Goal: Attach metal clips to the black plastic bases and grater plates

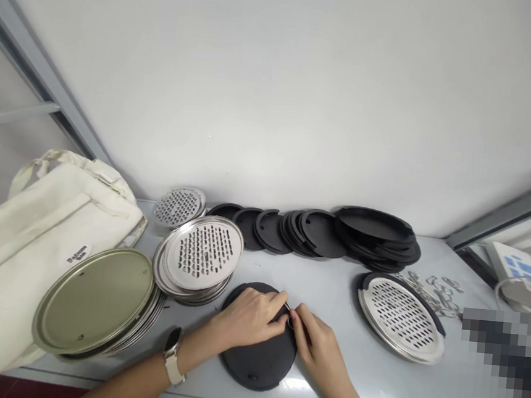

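Observation:
A round black disc (256, 359) lies flat on the table in front of me, with a small knob or hole near its lower edge. My left hand (255, 316) rests over its upper part, thumb and forefinger pinched at the disc's upper right edge. There a small metal ring clip (290, 322) shows between my hands. From the right, my right hand (316, 340) closes thumb and finger on that clip. How the clip sits against the disc is hidden by my fingers. A watch is strapped to my left wrist.
Perforated metal grater discs (205, 255) stand stacked at left, beside olive-green round trays (98, 302) and a cream bag (49, 229). Black discs (321, 233) line the wall. At right lie a black-rimmed grater disc (401, 319), loose metal clips (441, 292) and a white box (514, 270).

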The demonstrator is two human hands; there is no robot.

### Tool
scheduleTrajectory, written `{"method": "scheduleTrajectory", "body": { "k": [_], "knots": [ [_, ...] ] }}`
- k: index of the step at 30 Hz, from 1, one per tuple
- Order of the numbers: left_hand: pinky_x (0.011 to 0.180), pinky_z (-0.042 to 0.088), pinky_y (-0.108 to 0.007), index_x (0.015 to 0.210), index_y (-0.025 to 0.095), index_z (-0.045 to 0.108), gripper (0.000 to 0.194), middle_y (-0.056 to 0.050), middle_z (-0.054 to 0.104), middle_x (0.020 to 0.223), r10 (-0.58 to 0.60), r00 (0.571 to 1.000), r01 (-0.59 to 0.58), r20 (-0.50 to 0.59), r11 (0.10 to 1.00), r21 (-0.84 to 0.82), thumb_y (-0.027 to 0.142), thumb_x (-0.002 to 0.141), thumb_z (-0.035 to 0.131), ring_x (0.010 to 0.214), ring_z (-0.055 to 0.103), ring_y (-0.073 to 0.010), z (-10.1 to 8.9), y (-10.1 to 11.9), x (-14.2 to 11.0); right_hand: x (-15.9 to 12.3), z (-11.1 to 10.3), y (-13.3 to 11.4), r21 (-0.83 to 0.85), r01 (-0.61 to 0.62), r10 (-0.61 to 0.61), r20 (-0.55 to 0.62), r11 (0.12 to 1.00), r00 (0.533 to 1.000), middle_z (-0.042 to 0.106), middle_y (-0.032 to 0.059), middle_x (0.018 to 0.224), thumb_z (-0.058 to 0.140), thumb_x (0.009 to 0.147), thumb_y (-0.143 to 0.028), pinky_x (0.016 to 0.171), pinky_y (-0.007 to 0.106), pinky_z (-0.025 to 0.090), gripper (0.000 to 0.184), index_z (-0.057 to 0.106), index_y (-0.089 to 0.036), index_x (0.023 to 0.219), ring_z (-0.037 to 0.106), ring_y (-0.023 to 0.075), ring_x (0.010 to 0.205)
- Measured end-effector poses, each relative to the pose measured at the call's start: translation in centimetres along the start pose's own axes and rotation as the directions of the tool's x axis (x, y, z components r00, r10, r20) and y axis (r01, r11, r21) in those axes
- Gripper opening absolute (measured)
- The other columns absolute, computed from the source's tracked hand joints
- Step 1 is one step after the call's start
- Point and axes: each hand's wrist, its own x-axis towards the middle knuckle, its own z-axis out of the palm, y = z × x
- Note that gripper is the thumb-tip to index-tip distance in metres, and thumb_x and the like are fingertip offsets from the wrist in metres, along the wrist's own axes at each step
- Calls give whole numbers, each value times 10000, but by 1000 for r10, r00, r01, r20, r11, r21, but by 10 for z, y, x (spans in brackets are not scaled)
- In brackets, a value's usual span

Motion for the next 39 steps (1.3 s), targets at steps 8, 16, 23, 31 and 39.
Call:
{"method": "scheduleTrajectory", "body": {
  "k": [8, 16, 23, 31, 39],
  "knots": [
    [563, 379, -269, 910, 187, 461, 102, 9, 627, 755, 1, 1000, -1, 15, 1000, -7, 286, 910, 486, 674, 641, -189, 0, 0, 1, 1, -1, -2, 4, -22, 21, 47, 1000, 999, 519, -20, 630, 348, 978, -256, 535, 234, 362, 192, 389, -223, 793, 515, 135, 547],
    [592, 407, -268, 977, 188, 480, 95, -4, 642, 798, 23, 1000, -23, 13, 999, -29, 255, 910, 474, 703, 648, -186, 1, 0, 1, 4, -5, -7, -11, -19, 19, 56, 1000, 998, 491, -31, 594, 371, 966, -269, 518, 231, 349, 242, 375, -224, 728, 477, 124, 521],
    [565, 388, -259, 921, 190, 452, 78, 14, 621, 750, 29, 1000, -28, 8, 999, -20, 263, 912, 478, 652, 636, -174, -1, 0, 1, 3, -5, -8, 3, -30, 30, 39, 1000, 999, 483, -36, 587, 388, 958, -268, 492, 222, 354, 235, 358, -228, 728, 482, 121, 516],
    [545, 373, -258, 875, 186, 446, 69, 12, 605, 730, 51, 999, -51, 1, 999, 13, 232, 926, 447, 636, 623, -167, 1, -1, 0, 3, -5, -8, 10, -44, 44, 24, 999, 999, 489, -37, 585, 378, 957, -267, 478, 213, 362, 211, 364, -228, 750, 487, 121, 506],
    [593, 436, -272, 957, 184, 457, 113, -4, 634, 772, -31, 999, 30, -29, 999, -38, 270, 893, 490, 672, 644, -190, 2, 0, 0, 3, -2, -4, 41, -81, 81, 15, 996, 997, 539, -21, 630, 359, 975, -278, 522, 229, 408, 169, 409, -231, 820, 534, 138, 533]
  ]
}}
